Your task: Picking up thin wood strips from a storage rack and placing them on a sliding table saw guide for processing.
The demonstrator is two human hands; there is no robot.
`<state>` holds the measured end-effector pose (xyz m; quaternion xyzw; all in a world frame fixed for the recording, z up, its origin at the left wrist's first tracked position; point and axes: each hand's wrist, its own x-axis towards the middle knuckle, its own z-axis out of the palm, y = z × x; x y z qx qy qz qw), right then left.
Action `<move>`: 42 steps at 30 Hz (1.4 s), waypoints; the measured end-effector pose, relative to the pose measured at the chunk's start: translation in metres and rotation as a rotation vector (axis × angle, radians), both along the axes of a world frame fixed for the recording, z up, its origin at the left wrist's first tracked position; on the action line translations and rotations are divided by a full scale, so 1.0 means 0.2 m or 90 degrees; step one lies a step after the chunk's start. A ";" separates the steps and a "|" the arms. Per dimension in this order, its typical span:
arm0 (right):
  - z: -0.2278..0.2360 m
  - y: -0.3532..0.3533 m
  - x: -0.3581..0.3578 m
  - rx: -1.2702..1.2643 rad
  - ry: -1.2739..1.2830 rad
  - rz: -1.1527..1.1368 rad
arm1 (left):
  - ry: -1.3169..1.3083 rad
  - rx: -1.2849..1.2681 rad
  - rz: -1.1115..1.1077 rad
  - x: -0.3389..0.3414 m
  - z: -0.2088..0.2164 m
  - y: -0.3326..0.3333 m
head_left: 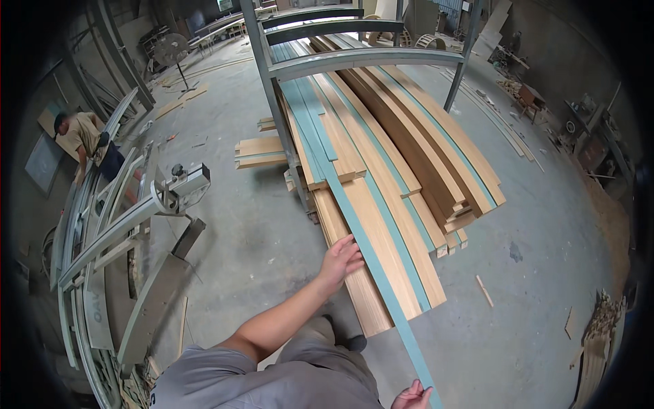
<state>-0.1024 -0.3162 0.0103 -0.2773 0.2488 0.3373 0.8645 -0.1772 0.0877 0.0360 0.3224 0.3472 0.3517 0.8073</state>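
A long, narrow teal strip (379,273) runs from the stacked boards toward me, its near end reaching past them. My right hand (411,395), at the lower edge of the view, is closed on that near end. Further up, my left hand (338,264) is beside the strip's left edge, fingers partly stretched and slightly apart. Its fingertips meet the edge; whether any pass beneath it is hidden. Under the strip lie pale wooden boards (357,283), some with teal faces. More teal strips (303,112) rest on the stack's far left part.
A grey metal rack frame (368,61) stands over the stack. To the left is a machine with a long rail (116,238), and a person (85,140) bends beside it. A standing fan (172,51) is farther back. Scrap wood (599,341) is piled at right.
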 end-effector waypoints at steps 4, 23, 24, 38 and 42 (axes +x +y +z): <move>0.01 0.19 -0.05 -0.084 -0.030 0.014 | -0.031 -0.034 0.028 0.02 0.06 0.07; 0.27 1.96 -0.39 -0.266 -0.097 -0.120 | 0.025 -0.160 -0.236 -0.30 -0.09 1.11; 0.26 2.01 -0.40 -0.244 -0.110 -0.099 | 0.035 -0.190 -0.275 -0.31 -0.09 1.11; 0.14 2.46 -0.28 -0.269 -0.224 0.185 | -0.012 -0.198 -0.179 0.01 -0.10 1.37; 0.41 2.24 -0.30 -0.695 -1.090 0.291 | -0.012 -0.170 -0.134 0.02 -0.05 1.47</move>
